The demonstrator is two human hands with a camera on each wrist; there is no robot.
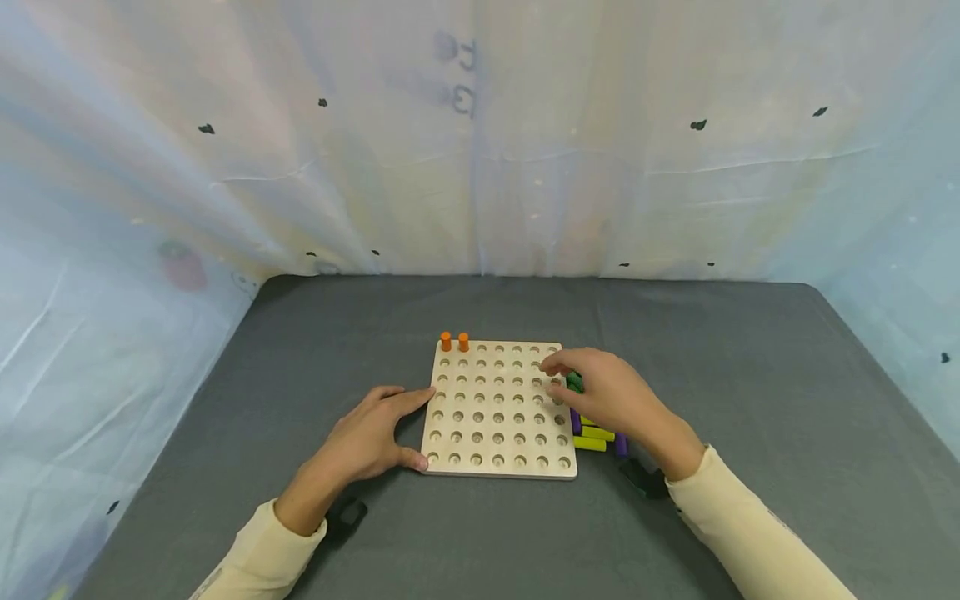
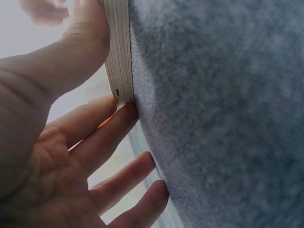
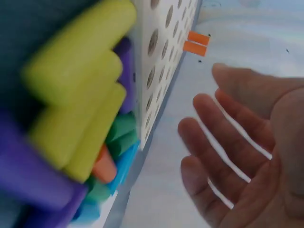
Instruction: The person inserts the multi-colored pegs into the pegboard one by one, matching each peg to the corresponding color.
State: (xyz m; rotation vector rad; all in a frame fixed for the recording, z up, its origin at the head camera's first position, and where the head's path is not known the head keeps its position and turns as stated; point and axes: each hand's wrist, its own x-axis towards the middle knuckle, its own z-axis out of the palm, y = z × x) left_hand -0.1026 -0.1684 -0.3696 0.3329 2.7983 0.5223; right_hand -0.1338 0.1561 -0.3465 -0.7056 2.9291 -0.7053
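A pale wooden pegboard [image 1: 488, 407] with rows of round holes lies flat on the grey table. Two orange pegs [image 1: 454, 342] stand upright in its far left corner. Along the board's left edge my left hand [image 1: 369, 437] rests with thumb and fingers spread, the fingertips touching the side, as the left wrist view shows. Over the right side of the board hovers my right hand [image 1: 611, 392], its fingers loosely bent and nothing between them. Below it, beside the board's right edge, lie loose pegs: yellow [image 3: 80, 52], purple [image 3: 33, 166], green [image 3: 122, 129], orange [image 3: 104, 165] and blue [image 3: 124, 166].
The grey cloth-covered table [image 1: 720, 358] reaches out on both sides of the board. Behind it hangs a pale curtain [image 1: 525, 192] with small dark marks. A dark wrist device [image 1: 645, 479] sits under my right wrist.
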